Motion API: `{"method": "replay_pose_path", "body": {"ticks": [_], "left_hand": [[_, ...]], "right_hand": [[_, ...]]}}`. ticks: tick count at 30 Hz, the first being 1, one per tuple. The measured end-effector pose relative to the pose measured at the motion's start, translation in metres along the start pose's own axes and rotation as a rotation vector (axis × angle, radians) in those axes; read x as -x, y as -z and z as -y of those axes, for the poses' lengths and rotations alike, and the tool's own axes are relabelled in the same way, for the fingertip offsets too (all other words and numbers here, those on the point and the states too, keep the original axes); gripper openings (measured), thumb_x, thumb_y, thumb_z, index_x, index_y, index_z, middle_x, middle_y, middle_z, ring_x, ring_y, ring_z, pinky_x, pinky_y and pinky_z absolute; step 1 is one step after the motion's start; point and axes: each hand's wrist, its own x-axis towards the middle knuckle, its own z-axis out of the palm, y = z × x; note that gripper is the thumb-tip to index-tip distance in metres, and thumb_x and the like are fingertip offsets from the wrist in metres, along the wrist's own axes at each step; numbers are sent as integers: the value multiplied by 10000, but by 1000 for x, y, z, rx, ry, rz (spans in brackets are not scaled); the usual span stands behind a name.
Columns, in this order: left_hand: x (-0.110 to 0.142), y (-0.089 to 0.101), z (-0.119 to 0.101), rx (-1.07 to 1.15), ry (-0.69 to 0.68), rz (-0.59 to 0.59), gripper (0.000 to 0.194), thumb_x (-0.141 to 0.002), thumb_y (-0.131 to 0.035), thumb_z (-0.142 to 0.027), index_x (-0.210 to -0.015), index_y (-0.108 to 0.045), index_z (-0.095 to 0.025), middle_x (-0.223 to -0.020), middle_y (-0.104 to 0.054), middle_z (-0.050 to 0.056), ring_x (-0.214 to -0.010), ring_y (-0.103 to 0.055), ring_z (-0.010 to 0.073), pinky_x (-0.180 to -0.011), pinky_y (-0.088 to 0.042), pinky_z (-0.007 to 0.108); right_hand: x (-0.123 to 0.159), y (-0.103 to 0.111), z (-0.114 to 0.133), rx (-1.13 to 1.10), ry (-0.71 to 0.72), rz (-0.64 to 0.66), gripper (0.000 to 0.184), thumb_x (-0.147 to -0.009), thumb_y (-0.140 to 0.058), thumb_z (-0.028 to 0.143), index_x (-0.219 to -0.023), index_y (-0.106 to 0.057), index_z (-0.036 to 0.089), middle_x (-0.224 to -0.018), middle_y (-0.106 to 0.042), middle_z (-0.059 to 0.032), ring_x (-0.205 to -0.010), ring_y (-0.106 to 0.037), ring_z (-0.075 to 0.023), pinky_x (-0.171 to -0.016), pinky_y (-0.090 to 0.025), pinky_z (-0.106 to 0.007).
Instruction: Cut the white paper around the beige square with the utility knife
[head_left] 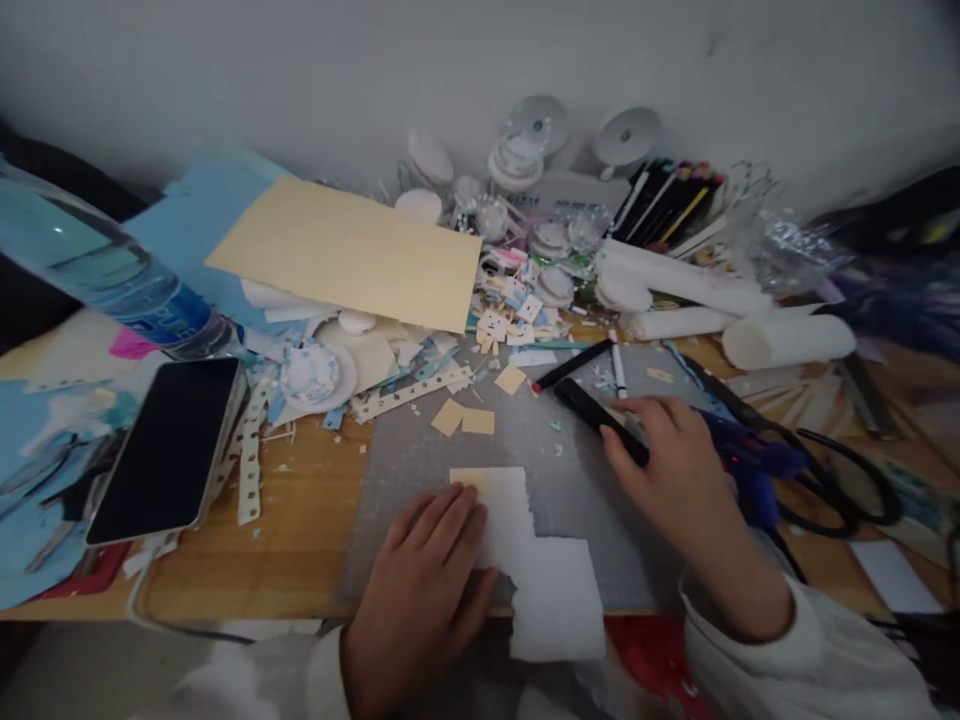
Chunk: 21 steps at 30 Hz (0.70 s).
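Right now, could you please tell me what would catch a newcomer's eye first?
Probably the large pale yellow paper sheet lying at back left. At front centre, the left hand rests on ragged white paper; farther right, the right hand touches a slim black tool.

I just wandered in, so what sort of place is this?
Probably a craft desk: there's a gray cutting mat, a bunch of pens and a large yellow paper sheet.

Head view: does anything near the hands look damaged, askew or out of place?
Yes. The white paper under the left hand has ragged, torn-looking edges, and its lower part overhangs the table's front edge. Loose cream pieces also lie scattered on the gray mat.
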Motion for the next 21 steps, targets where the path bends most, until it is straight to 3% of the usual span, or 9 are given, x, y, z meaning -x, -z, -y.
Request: {"method": "replay_pose_path", "body": {"ticks": [5, 11, 14, 17, 19, 21], "left_hand": [[3, 4, 3, 12, -24, 32, 339, -909, -488, -272, -1212, -582, -152, -1270, -613, 94, -1193, -545, 241, -1013, -435, 449], [6, 10, 7, 13, -56, 50, 350, -908, -498, -267, -1231, -571, -155, -1308, -592, 85, -1226, -526, 241, -1020, -455, 454], [5, 11, 8, 12, -65, 45, 343, -904, -503, -265, -1220, -578, -155, -1304, -596, 86, -1215, -536, 244, -1011, -468, 455], [4, 12, 10, 20, -65, 46, 329, -899, -505, -243, -1208, -583, -158, -1299, -599, 85, -1213, -539, 240, -1016, -466, 453], [3, 14, 12, 20, -69, 55, 319, -900, -502, -232, -1199, -586, -160, -1303, -597, 84, -1216, -539, 236, -1024, -459, 449], [1, 15, 14, 19, -124, 89, 313, -906, -499, -239, -1195, -586, -158, -1310, -594, 82, -1216, -542, 233, -1025, -460, 438]], "right_hand": [[13, -15, -17, 145, 4, 133, 275, -872, -505, 263, -1077, -572, 92, -953, -610, -169, -897, -569, -327, -798, -476, -477], [10, -10, -14, 86, 28, 125, 231, -886, -475, 230, -1051, -574, 102, -947, -625, -158, -893, -576, -320, -779, -489, -466], [13, 7, -10, -64, -21, 31, 242, -894, -493, 320, -1059, -553, 154, -959, -618, -133, -872, -584, -301, -764, -497, -469], [20, 30, 3, -359, -214, -105, 286, -844, -592, 386, -1077, -537, 230, -957, -626, -94, -785, -614, -257, -715, -526, -443], [27, 45, 15, -628, -347, -216, 259, -798, -658, 336, -1028, -557, 273, -994, -638, -97, -872, -639, -268, -806, -532, -457], [35, 55, 24, -763, -457, -348, 303, -736, -719, 309, -1001, -574, 304, -1064, -620, -88, -1017, -611, -283, -936, -488, -479]]}}
